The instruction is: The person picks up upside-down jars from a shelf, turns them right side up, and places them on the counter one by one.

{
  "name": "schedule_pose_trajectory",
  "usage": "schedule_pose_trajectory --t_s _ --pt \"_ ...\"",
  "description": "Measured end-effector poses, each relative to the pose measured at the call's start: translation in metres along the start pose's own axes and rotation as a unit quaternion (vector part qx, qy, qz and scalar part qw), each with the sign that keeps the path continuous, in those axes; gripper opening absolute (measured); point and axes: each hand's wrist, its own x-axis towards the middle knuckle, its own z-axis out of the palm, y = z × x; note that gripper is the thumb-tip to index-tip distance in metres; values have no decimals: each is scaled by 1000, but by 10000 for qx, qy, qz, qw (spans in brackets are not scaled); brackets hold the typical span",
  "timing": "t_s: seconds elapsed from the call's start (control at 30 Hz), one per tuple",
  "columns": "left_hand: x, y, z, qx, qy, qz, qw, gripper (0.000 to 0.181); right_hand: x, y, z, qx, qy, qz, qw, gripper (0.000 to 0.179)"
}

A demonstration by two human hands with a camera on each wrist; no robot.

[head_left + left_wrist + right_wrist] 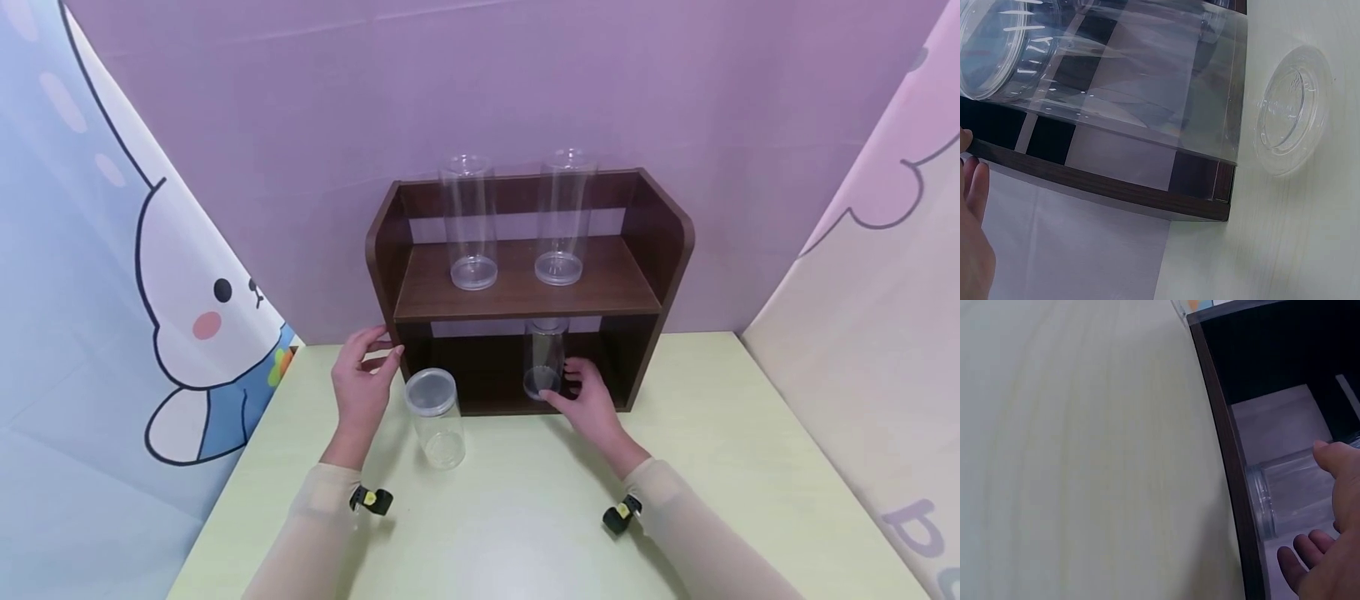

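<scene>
On the lower level of a dark brown two-tier shelf stands a clear plastic jar. My right hand is beside this jar, its thumb near the jar's base; in the right wrist view its fingers are spread away from the jar wall. My left hand grips the front edge of the shelf's left side panel, thumb in front and fingers on the outer side. Close to it, on the table, a second clear jar stands with its greyish lid uppermost.
Two tall clear jars, a left one and a right one, stand on the upper level. The pale green table carries the shelf. Behind hangs a purple cloth; a printed cartoon cloth is at the left.
</scene>
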Motion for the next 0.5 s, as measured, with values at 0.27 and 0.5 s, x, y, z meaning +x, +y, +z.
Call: schedule_pose_trajectory --t_s 0.27,0.5 --pt "0 -3 -1 8 -28 77 10000 34 9 2 7 107 84 -7 9999 79" --pt "0 -2 -1 -40 -21 88 10000 34 18 4 12 294 86 21 9995 84"
